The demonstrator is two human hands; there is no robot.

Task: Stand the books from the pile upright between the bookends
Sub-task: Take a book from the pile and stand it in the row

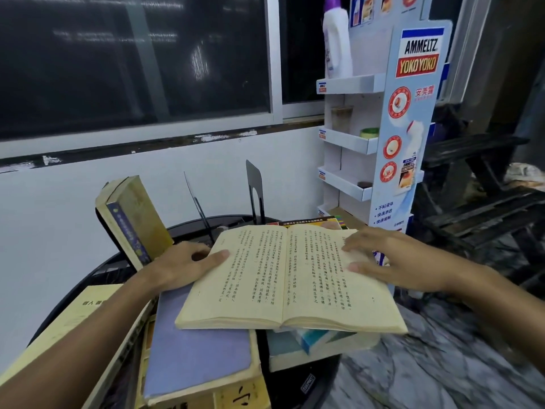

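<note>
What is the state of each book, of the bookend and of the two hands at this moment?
open book: lies open, pages up, on top of closed books.
left hand: grips the open book's left edge, thumb on the page.
right hand: lies flat on the right page, holding nothing.
yellow book: closed, standing, tilted.
black bookend: upright, no book against it.
purple book: closed, lying flat, partly under the open book.

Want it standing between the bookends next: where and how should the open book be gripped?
Probably by its two outer long edges, one hand from each side. The open book lies flat, pages up, with its spine underneath along the middle, so those edges are the reachable parts; the left hand grips one.
</note>
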